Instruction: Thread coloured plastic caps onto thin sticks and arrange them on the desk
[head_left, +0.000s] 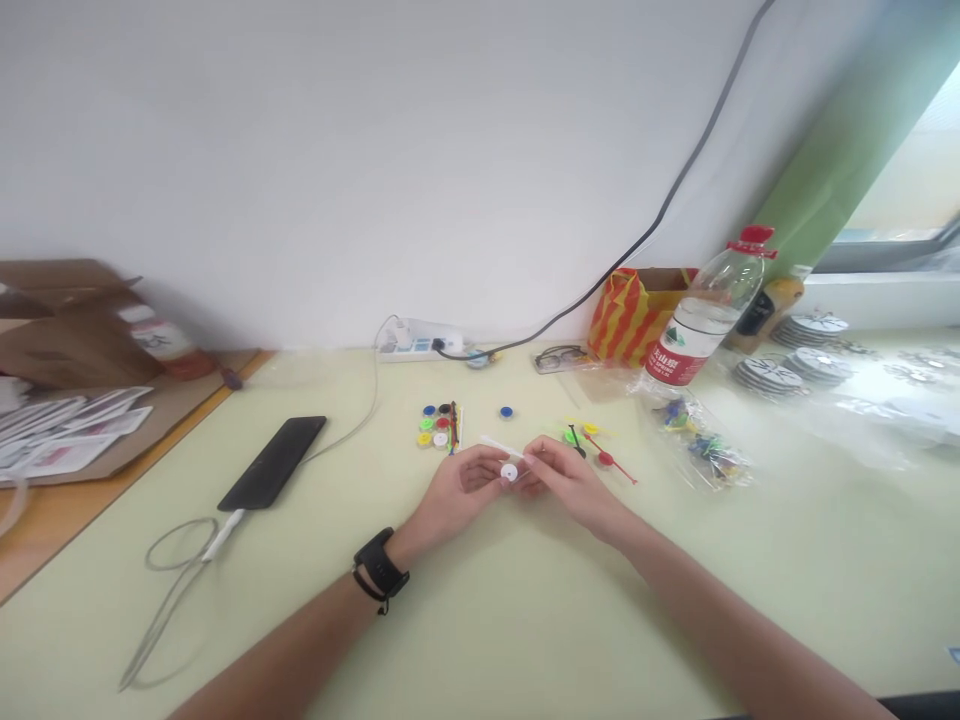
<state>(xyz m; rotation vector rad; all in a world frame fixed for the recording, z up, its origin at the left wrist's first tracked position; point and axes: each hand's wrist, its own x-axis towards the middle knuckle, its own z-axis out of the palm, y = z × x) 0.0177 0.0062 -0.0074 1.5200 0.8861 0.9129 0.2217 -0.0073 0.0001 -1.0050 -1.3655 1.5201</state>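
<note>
Seemingly for steadiness, a white disc (pixel 509 473) is pinched by the left hand (pixel 459 493) and a white stick (pixel 499 446) by the right hand (pixel 574 486), close together over the bench (pixel 517 630); each grip appears closed, though contact is partly hidden.

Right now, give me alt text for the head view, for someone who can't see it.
A person's left hand holds a small white disc while the right hand pinches a slim white piece over a pale green table. Beyond lie coloured discs; a black phone-like device is at left, a red-capped water bottle at right.
</note>
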